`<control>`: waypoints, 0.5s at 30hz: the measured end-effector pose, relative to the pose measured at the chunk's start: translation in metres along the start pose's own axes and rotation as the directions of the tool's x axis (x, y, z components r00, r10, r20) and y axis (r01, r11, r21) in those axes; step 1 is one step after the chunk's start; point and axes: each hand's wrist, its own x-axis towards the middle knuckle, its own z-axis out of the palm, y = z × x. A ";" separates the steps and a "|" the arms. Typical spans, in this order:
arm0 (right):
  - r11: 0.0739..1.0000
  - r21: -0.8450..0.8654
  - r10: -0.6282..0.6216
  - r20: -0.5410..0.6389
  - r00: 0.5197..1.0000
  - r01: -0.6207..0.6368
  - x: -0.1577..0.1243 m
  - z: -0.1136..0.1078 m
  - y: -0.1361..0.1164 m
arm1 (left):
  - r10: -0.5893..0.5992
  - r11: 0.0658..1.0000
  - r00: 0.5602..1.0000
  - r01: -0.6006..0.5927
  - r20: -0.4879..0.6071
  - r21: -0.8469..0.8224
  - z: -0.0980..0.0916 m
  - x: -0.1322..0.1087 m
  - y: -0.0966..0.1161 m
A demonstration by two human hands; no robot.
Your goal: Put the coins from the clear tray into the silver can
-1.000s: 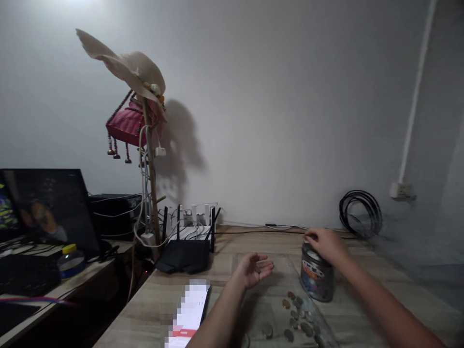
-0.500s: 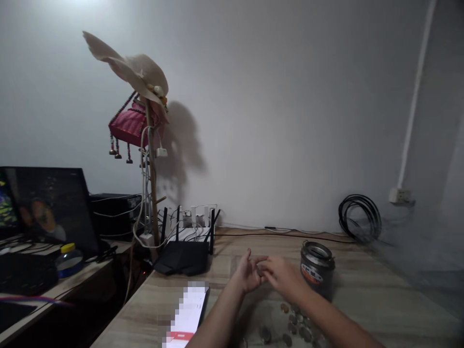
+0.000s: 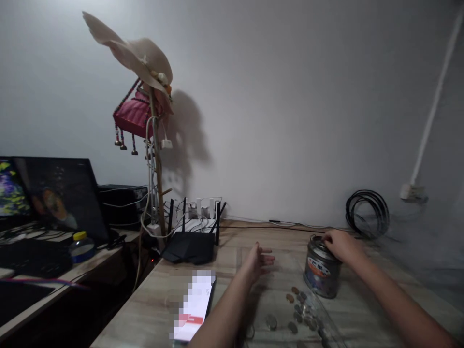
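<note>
My right hand [image 3: 342, 245] is at the mouth of a grey metal can [image 3: 324, 278] with a printed label. Its fingertips are hidden at the opening, so what they hold cannot be made out. My left hand [image 3: 259, 263] hovers over the table to the left of the can, fingers stretched out and apart, palm turned toward the can. I see nothing held in it. Several coins [image 3: 297, 316], silvery and coppery, lie loose on the tabletop below and between my hands. A clear edge or strip [image 3: 326, 316] runs beside them.
On the table's left lie a lit phone [image 3: 194, 307] and a black router [image 3: 190, 247]. Behind stands a post with a hat [image 3: 145, 58] and a pink bag [image 3: 134, 116]. Coiled black cable [image 3: 367, 212] leans on the wall at back right. A monitor [image 3: 60, 198] is far left.
My right hand has left my left palm and moved right to the can's mouth. My left hand has stayed over the table, fingers now extended. The view has shifted slightly.
</note>
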 end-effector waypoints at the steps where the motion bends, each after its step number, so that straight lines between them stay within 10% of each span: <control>1: 1.000 -0.015 0.011 0.037 0.999 -0.011 0.002 -0.001 0.003 | 0.022 0.999 0.999 -0.021 -0.029 0.033 0.000 -0.001 0.001; 7: 0.998 -0.065 0.016 0.102 0.995 -0.010 -0.002 -0.010 -0.014 | 0.074 0.909 0.997 -0.055 -0.030 0.413 0.001 -0.011 0.000; 11: 0.991 -0.009 -0.134 0.084 0.987 0.135 -0.032 -0.009 -0.036 | 0.032 0.659 0.992 -0.113 0.122 0.744 0.006 -0.008 -0.013; 15: 0.887 0.162 -0.461 0.330 0.824 0.432 -0.082 0.019 -0.067 | 0.026 0.518 0.972 -0.213 0.233 0.829 0.024 -0.012 -0.041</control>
